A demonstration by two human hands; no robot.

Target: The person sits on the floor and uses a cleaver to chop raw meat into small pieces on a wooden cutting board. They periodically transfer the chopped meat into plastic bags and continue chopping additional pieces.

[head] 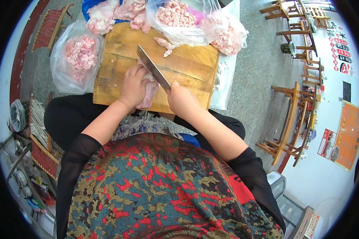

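My right hand [181, 97] grips the handle of a cleaver [152, 67], whose blade slants up and left over a wooden cutting board [185, 65]. Under the fingers of my left hand [134, 85] lies a strip of pale pink fatty meat [150, 94], pressed on the board beside the blade. Whether the edge touches the meat cannot be told. A few small pieces of fat [164, 44] lie near the board's far edge. Diced fat [176, 14] fills part of a clear plastic bag [155, 34] at the far side.
Left of the board stands a clear bag of fatty pieces [81, 56]. Larger slabs of fat [101, 15] lie on blue plastic at the far left. Another bag of diced pieces [227, 40] sits at the far right corner. Wooden benches [287, 122] stand to the right.
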